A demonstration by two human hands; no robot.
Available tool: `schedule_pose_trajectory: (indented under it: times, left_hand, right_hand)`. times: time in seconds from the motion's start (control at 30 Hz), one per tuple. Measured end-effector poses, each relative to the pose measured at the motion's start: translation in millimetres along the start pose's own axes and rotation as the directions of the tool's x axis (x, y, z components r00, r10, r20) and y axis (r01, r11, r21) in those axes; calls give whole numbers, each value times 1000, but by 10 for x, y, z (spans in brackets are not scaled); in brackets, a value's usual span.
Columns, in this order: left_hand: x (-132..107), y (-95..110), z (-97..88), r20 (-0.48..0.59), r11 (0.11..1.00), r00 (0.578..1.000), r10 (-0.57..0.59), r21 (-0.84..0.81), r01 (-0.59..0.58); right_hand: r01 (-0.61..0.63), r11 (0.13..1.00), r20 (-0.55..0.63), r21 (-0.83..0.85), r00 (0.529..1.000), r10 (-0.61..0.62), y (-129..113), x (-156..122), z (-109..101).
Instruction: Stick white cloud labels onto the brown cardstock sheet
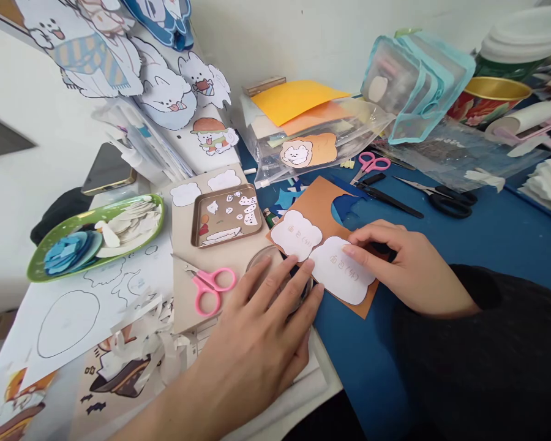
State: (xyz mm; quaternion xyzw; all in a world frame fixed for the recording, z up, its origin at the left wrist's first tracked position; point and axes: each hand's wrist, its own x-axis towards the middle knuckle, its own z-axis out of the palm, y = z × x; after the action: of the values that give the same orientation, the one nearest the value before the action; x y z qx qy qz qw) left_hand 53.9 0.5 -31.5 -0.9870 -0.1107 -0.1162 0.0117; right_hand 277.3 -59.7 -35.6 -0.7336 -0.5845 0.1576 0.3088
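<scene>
Two white cloud-shaped paper cutouts with faint writing lie on an orange-brown sheet (319,205) on the blue table. My left hand (257,331) lies flat with fingers spread, its fingertips touching the lower edges of the left cutout (296,236) and the right cutout (342,272), over a clear round lid (261,260). My right hand (401,263) rests with curled fingers pressing on the right cutout's upper right edge. Neither hand holds anything.
Pink scissors (209,288) lie left of my left hand. A small metal tray (224,214) of paper bits and a green dish (96,236) of scraps sit further left. Black scissors (441,199), small pink scissors (371,164) and clear pouches (321,144) lie behind.
</scene>
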Motion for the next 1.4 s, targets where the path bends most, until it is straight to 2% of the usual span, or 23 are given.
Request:
schedule_pose_trajectory:
  times: [0.13, 0.27, 0.4, 0.6, 0.67, 0.87, 1.2, 1.4]
  left_hand:
    - [-3, -1, 3, -2, 1000, 1000, -3, -1, 3]
    - [8, 1, 0, -4, 1000, 1000, -12, 2, 12]
    - [16, 5, 0, 0, 1000, 1000, -5, 10, 5]
    - [3, 6, -8, -14, 1000, 1000, -13, 27, 13]
    - [4, 6, -8, -17, 999, 1000, -10, 31, 11]
    - [26, 9, -4, -50, 1000, 999, -14, 24, 15]
    - [37, -2, -3, -81, 999, 997, -21, 23, 23]
    - [19, -3, -5, -55, 1000, 998, 2, 17, -1]
  right_hand:
    - [-18, 1000, 20, 18, 1000, 18, 8, 5, -6]
    - [-95, 988, 72, 121, 994, 87, 9, 10, -29]
    - [-200, 935, 118, 293, 978, 172, 21, 3, -74]
    - [-239, 859, 86, 454, 971, 225, 82, 2, -140]
    - [-242, 864, 107, 441, 970, 218, 83, 8, -136]
    - [-191, 951, 128, 243, 978, 164, 44, 20, -71]
    - [-169, 966, 153, 198, 978, 140, 41, 22, -73]
    - [-152, 969, 160, 194, 980, 122, 46, 31, -69]
